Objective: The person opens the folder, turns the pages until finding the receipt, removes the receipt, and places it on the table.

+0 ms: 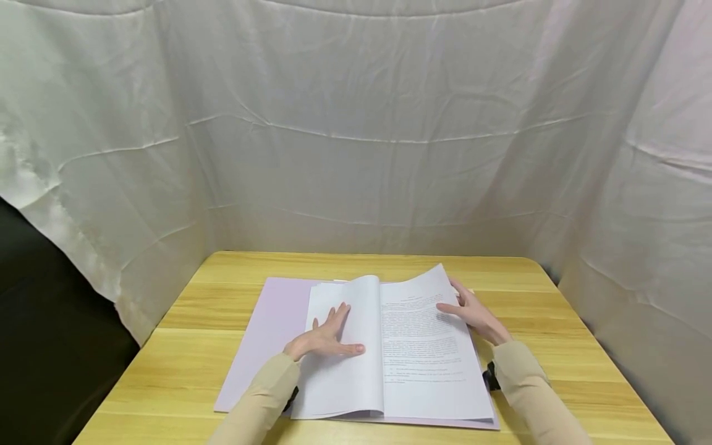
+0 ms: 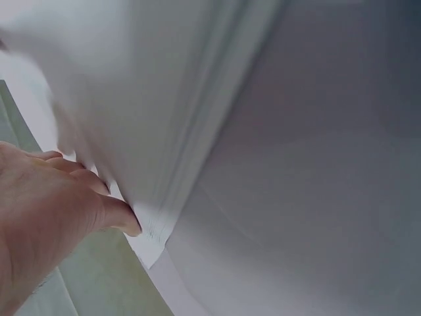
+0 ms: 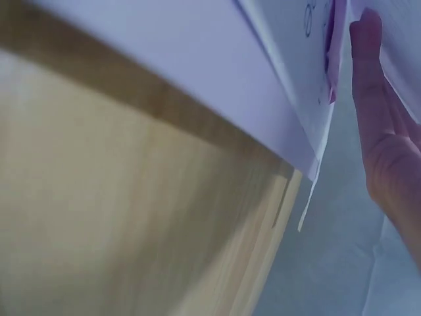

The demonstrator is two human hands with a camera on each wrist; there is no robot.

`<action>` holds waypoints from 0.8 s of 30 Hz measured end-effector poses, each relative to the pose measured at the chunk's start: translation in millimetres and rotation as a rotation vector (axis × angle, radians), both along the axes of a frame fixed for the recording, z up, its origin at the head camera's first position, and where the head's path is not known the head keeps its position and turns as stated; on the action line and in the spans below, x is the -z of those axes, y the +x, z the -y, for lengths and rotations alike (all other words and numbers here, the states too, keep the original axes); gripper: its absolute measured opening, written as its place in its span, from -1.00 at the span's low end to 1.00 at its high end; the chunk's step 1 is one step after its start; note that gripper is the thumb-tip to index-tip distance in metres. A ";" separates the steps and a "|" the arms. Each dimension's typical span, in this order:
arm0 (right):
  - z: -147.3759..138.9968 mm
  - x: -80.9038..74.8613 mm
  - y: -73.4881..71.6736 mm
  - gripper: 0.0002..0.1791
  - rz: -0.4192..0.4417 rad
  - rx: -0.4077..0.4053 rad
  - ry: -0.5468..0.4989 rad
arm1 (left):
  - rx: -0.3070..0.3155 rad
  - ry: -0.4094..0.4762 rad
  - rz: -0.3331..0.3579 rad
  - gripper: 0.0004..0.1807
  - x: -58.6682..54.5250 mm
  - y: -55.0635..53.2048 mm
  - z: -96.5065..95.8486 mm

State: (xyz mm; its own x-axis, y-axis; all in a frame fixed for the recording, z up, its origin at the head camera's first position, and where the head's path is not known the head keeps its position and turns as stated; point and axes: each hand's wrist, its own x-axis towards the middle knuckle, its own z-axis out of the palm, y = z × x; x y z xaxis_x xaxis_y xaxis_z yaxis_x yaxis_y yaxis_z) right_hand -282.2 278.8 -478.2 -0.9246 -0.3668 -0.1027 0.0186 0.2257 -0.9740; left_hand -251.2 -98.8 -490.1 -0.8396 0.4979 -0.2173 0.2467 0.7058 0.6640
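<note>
A white document of several sheets lies spread on a lilac folder (image 1: 253, 346), its left page (image 1: 361, 377) blank and curling near the middle. Printed lines of text cover the right page (image 1: 423, 364), whose upper right corner is raised. Fingers spread, my left hand (image 1: 328, 339) rests on the left page; the left wrist view shows this hand (image 2: 59, 210) at the paper's edge. At the raised page's right edge, my right hand (image 1: 473, 312) holds it with the thumb on the printed face and the other fingers partly hidden behind. From the right wrist, that hand (image 3: 388, 138) appears against the lifted paper.
Under the folder is a wooden table (image 1: 183, 346) with rounded far corners. Pale grey cloth (image 1: 356, 154) hangs behind and on both sides. A pink piece (image 3: 334, 52) shows among the sheets, beside a marked page (image 3: 306, 39). Dark material (image 1: 44, 321) lies at far left.
</note>
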 end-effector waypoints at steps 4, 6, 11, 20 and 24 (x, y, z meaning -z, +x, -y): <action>-1.7 -0.6 5.8 -0.05 0.012 -0.052 -0.046 | -0.013 0.033 -0.004 0.31 0.2 0.0 1.4; -2.3 -1.7 8.9 -0.03 0.013 -0.074 -0.055 | -0.015 0.044 -0.003 0.31 -0.1 0.4 1.9; 0.6 -5.9 18.3 -0.04 0.020 -0.097 -0.092 | -0.013 0.059 -0.015 0.30 -1.9 2.5 1.9; 9.8 -15.6 39.7 -0.20 0.096 -0.093 -0.149 | -0.044 0.066 -0.053 0.26 -6.6 8.3 0.1; 11.1 -18.6 45.8 -0.25 0.073 -0.129 -0.152 | -0.065 0.076 -0.075 0.24 -7.3 11.5 -2.9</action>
State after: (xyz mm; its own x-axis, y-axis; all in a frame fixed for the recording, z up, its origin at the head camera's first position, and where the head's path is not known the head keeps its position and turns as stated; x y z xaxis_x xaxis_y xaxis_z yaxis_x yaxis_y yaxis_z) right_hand -236.4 267.6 -459.6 -0.8612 -0.4979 -0.1020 0.0710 0.0808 -0.9942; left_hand -239.7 -95.9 -482.8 -0.8831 0.4547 -0.1158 0.2536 0.6701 0.6976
